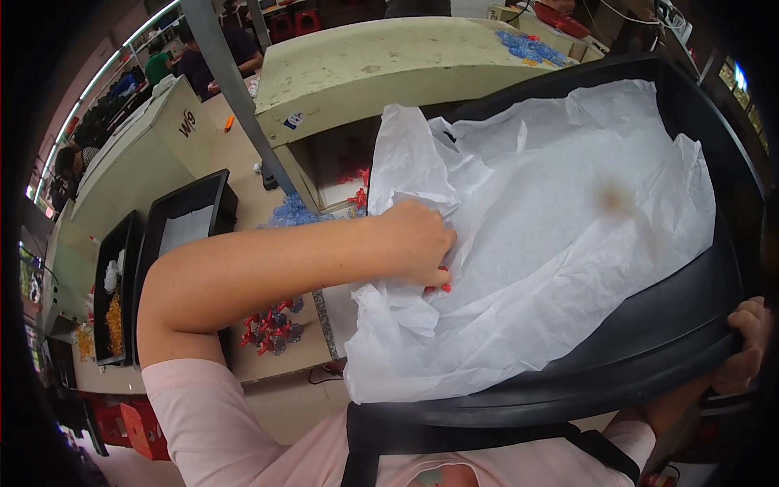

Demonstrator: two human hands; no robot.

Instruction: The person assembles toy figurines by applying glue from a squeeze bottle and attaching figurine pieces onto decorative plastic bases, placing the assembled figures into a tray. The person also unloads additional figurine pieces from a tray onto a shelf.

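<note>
Hands: left [418, 243] pinches red piece [439, 286], right [746, 341] grips bin [649, 341].

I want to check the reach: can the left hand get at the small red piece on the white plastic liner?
Probably yes. The left hand already rests on the white plastic liner, fingertips at the small red piece; nothing lies between them.

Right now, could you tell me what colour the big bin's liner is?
White, with one brownish stain; the liner shows best in the head view.

Crinkly thin plastic liner [560, 219], smooth black plastic bin [649, 341].
</note>
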